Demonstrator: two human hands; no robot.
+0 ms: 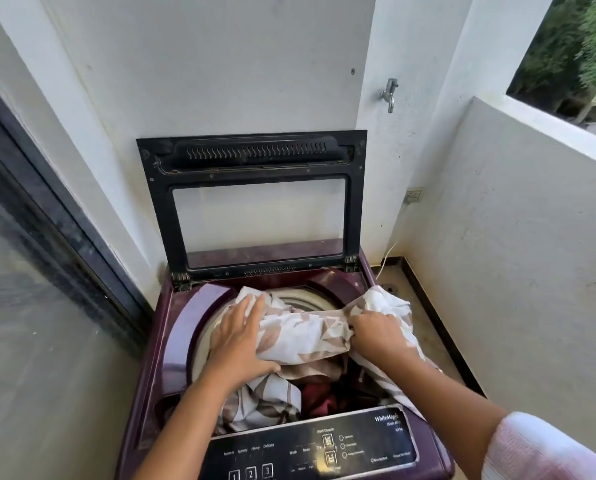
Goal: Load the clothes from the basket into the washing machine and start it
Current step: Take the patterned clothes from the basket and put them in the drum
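Observation:
A purple top-loading washing machine (172, 344) stands with its black-framed lid (158, 209) raised against the wall. A white cloth with a brown leaf print (303, 334) lies bunched across the drum opening and hangs over the right rim. My left hand (237, 337) lies on the cloth's left part, fingers straight and thumb under its edge. My right hand (376, 332) grips a bunch of the cloth at the right. Dark red clothes (319, 396) lie deeper in the drum. The basket is out of view.
The black control panel (310, 452) with numbered buttons runs along the machine's near edge. A tap (389, 93) sticks out of the wall above. A wall socket (413, 195) and white cable sit at the right. A glass door (30, 271) stands at the left.

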